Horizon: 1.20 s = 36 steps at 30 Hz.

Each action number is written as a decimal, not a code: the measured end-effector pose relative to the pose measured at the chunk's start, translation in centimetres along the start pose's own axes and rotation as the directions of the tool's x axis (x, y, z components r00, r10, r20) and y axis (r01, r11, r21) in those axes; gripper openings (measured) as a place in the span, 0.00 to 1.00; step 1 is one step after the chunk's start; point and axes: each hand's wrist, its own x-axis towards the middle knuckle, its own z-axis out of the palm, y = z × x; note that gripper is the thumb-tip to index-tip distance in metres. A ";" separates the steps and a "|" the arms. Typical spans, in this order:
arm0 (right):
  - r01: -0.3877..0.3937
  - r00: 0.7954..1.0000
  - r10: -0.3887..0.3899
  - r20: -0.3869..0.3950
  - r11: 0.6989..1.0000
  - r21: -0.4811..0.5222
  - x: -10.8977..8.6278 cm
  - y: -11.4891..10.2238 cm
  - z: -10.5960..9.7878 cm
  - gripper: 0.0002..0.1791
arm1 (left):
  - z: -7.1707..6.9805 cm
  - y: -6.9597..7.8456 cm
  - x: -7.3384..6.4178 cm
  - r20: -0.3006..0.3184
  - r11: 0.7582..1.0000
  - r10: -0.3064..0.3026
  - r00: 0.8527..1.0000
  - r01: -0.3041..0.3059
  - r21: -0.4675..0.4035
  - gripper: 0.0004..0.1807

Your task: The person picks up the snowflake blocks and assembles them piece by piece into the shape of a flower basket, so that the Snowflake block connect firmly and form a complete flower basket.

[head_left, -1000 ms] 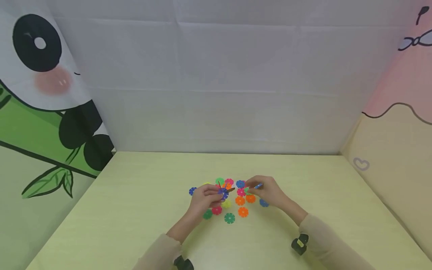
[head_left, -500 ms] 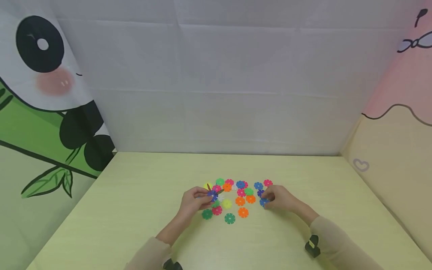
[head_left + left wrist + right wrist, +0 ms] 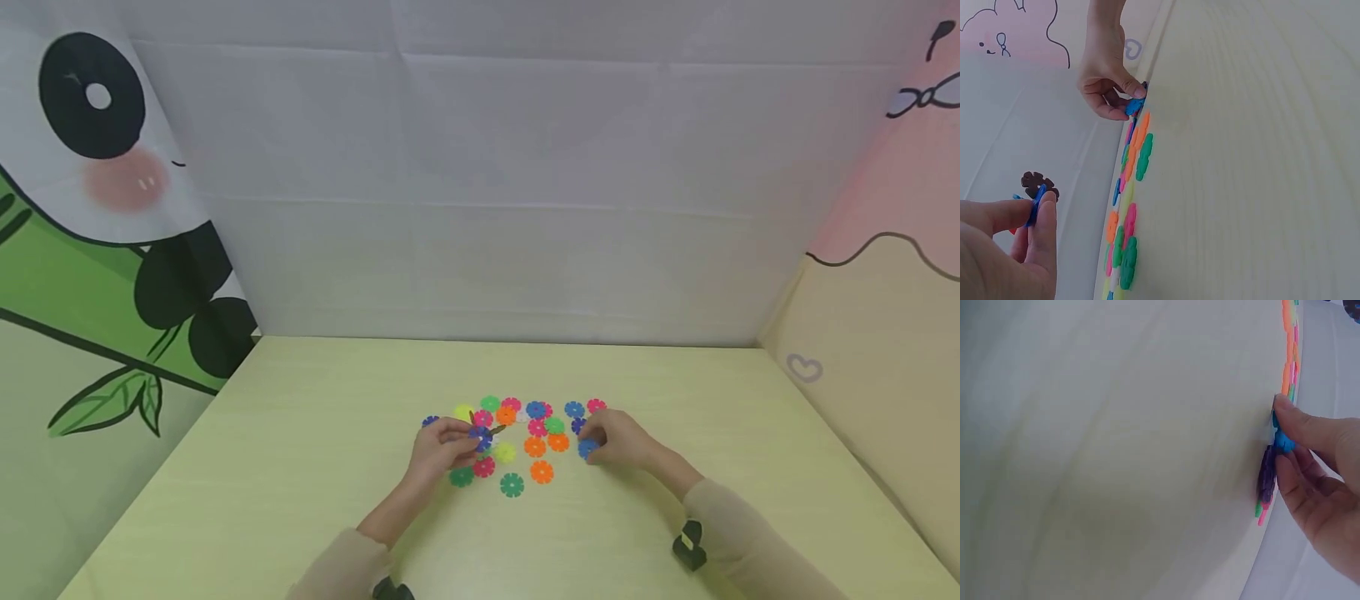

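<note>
My left hand (image 3: 438,450) pinches a dark blue snowflake-shaped plastic disc (image 3: 480,438) above the left part of the spread of discs. Slotted to it is a brown disc (image 3: 1030,181), plain in the left wrist view. On the right, my right hand (image 3: 624,439) has thumb and fingertips around a blue snowflake disc (image 3: 587,450) low at the table surface. In the right wrist view, that blue disc (image 3: 1284,441) shows between thumb and fingers, with a dark purple-looking disc (image 3: 1267,475) beside it.
Several loose discs lie between my hands, among them an orange disc (image 3: 542,472), a green disc (image 3: 512,485) and a yellow disc (image 3: 505,452). A pink disc (image 3: 596,406) lies beyond my right hand. A white cloth wall (image 3: 487,250) stands behind the pale table (image 3: 300,467).
My right hand has moved right and down from the middle discs to the blue disc. My left hand, still holding the joined discs, has shifted left, then slightly back right.
</note>
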 end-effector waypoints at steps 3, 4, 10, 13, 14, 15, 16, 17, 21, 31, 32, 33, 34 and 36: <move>0.009 0.999 -0.008 -0.033 1.000 0.019 0.0 -0.2 0.0 0.11 | 0.7 0.2 -0.2 0.001 1.000 0.002 1.000 -0.002 0.024 0.15; 0.018 0.999 -0.017 -0.051 1.000 0.024 0.0 -0.3 0.0 0.10 | 1.0 0.3 -0.2 0.004 0.999 0.002 1.000 -0.003 0.034 0.14; 0.181 0.959 -0.155 -0.238 0.979 0.090 -0.4 -2.9 0.4 0.08 | 2.4 0.7 -0.2 0.027 1.000 0.014 1.000 -0.015 0.013 0.14; 0.281 0.914 -0.213 -0.344 0.946 0.160 -0.3 -4.9 0.8 0.08 | 3.0 1.0 0.0 0.016 0.999 0.021 1.000 -0.021 -0.032 0.14; 0.307 0.900 -0.225 -0.373 0.934 0.179 -0.2 -5.5 0.9 0.08 | 3.1 1.1 0.0 0.014 0.999 0.026 1.000 -0.025 -0.044 0.14; 0.329 0.889 -0.231 -0.396 0.922 0.202 -0.1 -6.0 1.1 0.08 | 3.3 1.2 0.0 0.012 0.998 0.028 1.000 -0.028 -0.059 0.15; 0.348 0.880 -0.235 -0.413 0.911 0.223 0.0 -6.5 1.2 0.08 | 3.4 1.2 0.0 0.011 0.997 0.032 0.999 -0.031 -0.071 0.15; 0.360 0.873 -0.236 -0.427 0.902 0.239 0.1 -6.8 1.3 0.08 | 3.5 1.3 0.0 0.010 0.996 0.033 0.999 -0.032 -0.081 0.15; 0.387 0.864 -0.232 -0.447 0.873 0.296 0.5 -7.7 1.8 0.07 | 3.8 1.4 0.0 0.009 0.995 0.037 0.999 -0.036 -0.098 0.15; 0.397 0.836 -0.229 -0.498 0.879 0.262 1.0 -7.7 2.7 0.09 | 3.9 1.4 -0.1 -0.008 0.992 0.051 0.999 -0.051 -0.118 0.14; 0.407 0.830 -0.232 -0.507 0.874 0.265 1.0 -7.6 2.9 0.09 | 3.9 1.4 -0.1 -0.012 0.992 0.051 0.999 -0.052 -0.119 0.14; 0.420 0.821 -0.240 -0.518 0.869 0.262 1.0 -7.8 2.9 0.09 | 3.9 1.4 -0.1 -0.015 0.991 0.050 0.999 -0.051 -0.122 0.14; 0.429 0.813 -0.248 -0.527 0.866 0.255 0.9 -8.0 2.8 0.09 | 3.9 1.4 -0.1 -0.018 0.991 0.048 0.999 -0.049 -0.122 0.14; 0.451 0.798 -0.261 -0.544 0.857 0.250 0.6 -8.9 2.6 0.09 | 3.9 1.3 0.0 -0.019 0.992 0.046 0.999 -0.048 -0.120 0.13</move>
